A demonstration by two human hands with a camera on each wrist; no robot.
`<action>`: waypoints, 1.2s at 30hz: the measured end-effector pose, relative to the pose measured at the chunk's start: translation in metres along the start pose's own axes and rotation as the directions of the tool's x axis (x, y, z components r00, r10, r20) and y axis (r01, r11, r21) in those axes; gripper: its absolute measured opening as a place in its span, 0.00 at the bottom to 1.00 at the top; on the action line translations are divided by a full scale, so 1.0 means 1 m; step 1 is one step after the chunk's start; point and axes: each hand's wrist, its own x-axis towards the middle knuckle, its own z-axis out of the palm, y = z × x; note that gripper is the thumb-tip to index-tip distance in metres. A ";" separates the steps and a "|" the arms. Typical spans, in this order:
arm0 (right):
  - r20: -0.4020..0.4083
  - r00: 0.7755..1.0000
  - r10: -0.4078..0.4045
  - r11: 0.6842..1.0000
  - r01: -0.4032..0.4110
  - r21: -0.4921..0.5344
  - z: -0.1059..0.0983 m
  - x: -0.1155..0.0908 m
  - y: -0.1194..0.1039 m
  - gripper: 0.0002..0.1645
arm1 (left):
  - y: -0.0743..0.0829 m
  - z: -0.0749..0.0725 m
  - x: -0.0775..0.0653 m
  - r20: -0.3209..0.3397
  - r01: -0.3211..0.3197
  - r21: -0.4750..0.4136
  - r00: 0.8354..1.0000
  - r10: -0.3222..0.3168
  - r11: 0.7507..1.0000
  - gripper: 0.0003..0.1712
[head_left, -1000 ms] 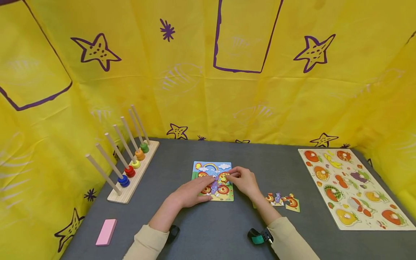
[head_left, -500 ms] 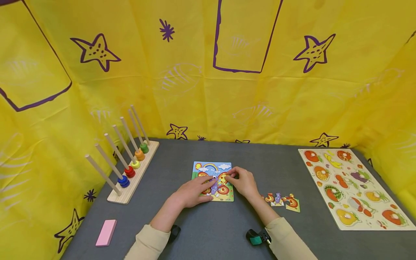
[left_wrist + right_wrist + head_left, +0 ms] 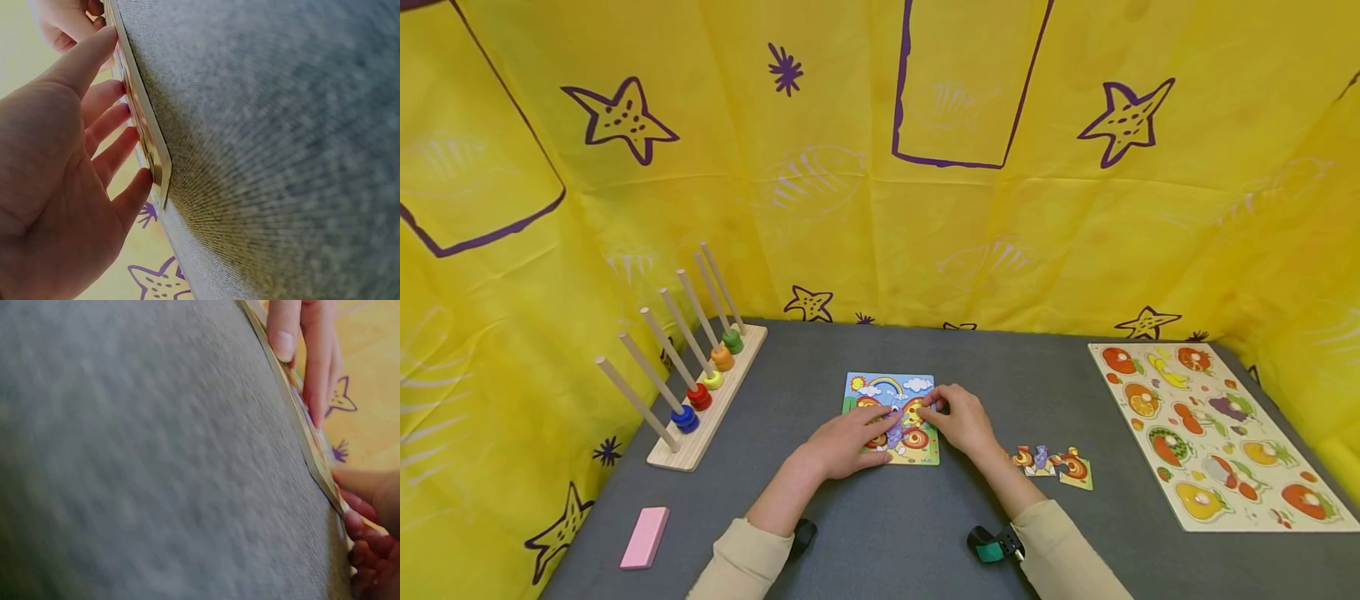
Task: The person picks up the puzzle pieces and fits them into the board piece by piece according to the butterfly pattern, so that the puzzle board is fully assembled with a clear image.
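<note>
A square picture puzzle point(image 3: 917, 457) with a butterfly, a rainbow and a sun lies on the dark table in the head view. Across its left part rests my left hand point(image 3: 838, 443), palm down, fingers extended and thumb at the near edge. My right hand point(image 3: 964, 422) is at the board's right side, pinching a yellow-and-red puzzle piece point(image 3: 913, 413) with thumb and forefinger at the upper right wing. In the left wrist view, the left fingertips point(image 3: 132, 134) touch the board's face. Seen from the right wrist, the right fingers point(image 3: 359, 528) bend at the board's edge.
Several loose puzzle pieces point(image 3: 1040, 461) lie right of the right forearm. Farther right is a large fruit board point(image 3: 1187, 433). A wooden peg stand point(image 3: 688, 446) with coloured rings stands at left, and a pink block point(image 3: 645, 537) lies nearer. Yellow cloth point(image 3: 880, 233) hangs behind.
The right hand has shifted slightly, and the puzzle piece under its fingertips has turned a little and now lies flatter in the butterfly picture. The left hand keeps its place.
</note>
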 end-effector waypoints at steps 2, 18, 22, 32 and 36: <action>0.029 1.000 -0.008 1.000 0.007 0.025 -0.002 -0.001 0.002 0.10 | 0.000 0.000 0.000 0.000 -0.001 0.002 1.000 0.001 1.000 0.35; 0.077 0.997 -0.019 0.998 0.014 0.057 -0.007 -0.003 0.003 0.12 | -0.001 0.002 0.002 -0.030 -0.026 0.042 0.999 0.027 0.999 0.36; 0.071 0.997 -0.042 0.998 0.038 0.055 -0.007 -0.005 0.003 0.12 | -0.001 0.001 0.002 -0.048 -0.030 0.025 0.998 0.031 0.999 0.35; 0.048 0.996 -0.081 0.991 0.075 0.113 -0.038 -0.026 0.018 0.12 | -0.006 0.007 -0.008 -0.104 -0.006 -0.104 0.995 -0.004 0.995 0.41; 0.018 0.996 -0.082 0.995 0.081 0.055 -0.061 -0.043 0.035 0.13 | -0.012 0.007 -0.024 -0.092 0.055 -0.223 0.993 -0.078 0.973 0.46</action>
